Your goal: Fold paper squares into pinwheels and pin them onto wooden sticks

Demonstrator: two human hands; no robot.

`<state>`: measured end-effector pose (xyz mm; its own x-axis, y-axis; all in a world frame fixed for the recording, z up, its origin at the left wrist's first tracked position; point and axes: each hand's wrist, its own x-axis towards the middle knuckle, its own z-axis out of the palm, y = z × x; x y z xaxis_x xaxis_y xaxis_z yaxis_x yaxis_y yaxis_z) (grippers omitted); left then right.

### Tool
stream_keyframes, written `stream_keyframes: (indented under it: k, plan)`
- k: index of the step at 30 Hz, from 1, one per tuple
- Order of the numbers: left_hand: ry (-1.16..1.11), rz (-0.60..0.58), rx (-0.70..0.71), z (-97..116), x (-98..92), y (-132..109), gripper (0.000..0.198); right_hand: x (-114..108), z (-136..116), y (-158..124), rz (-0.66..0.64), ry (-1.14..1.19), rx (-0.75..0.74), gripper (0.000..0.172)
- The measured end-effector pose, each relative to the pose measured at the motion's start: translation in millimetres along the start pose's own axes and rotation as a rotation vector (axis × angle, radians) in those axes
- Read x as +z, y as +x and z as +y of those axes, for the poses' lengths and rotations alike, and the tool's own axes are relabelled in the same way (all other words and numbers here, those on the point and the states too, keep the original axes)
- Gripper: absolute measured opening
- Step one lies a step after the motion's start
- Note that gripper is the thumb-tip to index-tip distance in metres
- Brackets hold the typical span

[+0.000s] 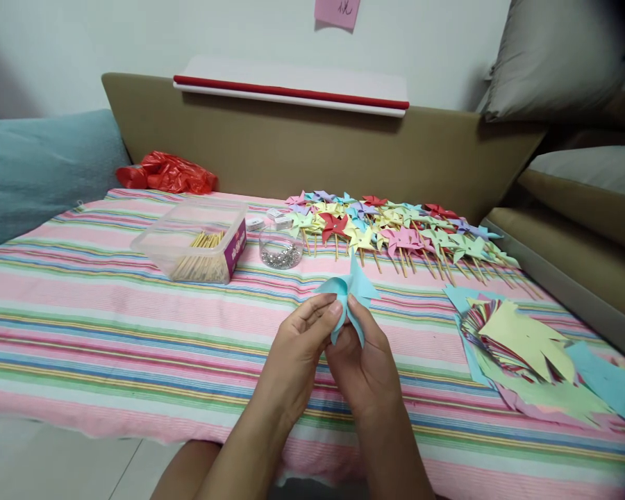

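A light blue paper pinwheel (pixel 363 283), its blades curled inward, is held up over the striped cloth. My left hand (pixel 305 333) pinches it from the left, thumb near its centre. From the right, my right hand (pixel 364 347) grips the lower blades between thumb and fingers. Beyond my hands stands a round clear tub (pixel 280 250) with small silvery metal pieces in it. Left of that is a clear plastic box (pixel 187 239) of thin wooden sticks (pixel 203 260). Finished-looking pinwheels on sticks (pixel 362 238) lie in rows at the back right.
Cut paper sheets (pixel 526 340) in several colours are piled at the right on the striped cloth (pixel 109 333). A red plastic bag (pixel 171 173) lies at the back left. Small white boxes (pixel 278 219) sit behind the tub. Cushions (pixel 36 173) flank the surface, and a brown backrest (pixel 292 149) stands behind.
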<state>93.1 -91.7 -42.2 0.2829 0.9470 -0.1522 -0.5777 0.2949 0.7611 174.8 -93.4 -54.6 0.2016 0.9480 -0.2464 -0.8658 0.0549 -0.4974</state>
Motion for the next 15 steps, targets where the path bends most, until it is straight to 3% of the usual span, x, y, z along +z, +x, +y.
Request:
stream_keyframes:
  k: [8, 15]
  plan:
    - [-0.019, 0.032, -0.009, -2.2, -2.9, 2.1, 0.028, 1.2, 2.9, -0.1, 0.018, 0.004, 0.013, 0.015]
    - [0.197, 0.024, 0.112, -3.5, -0.7, 1.0, 0.025, 4.2, 8.8, -6.5, 0.093, -0.216, -0.28, 0.016]
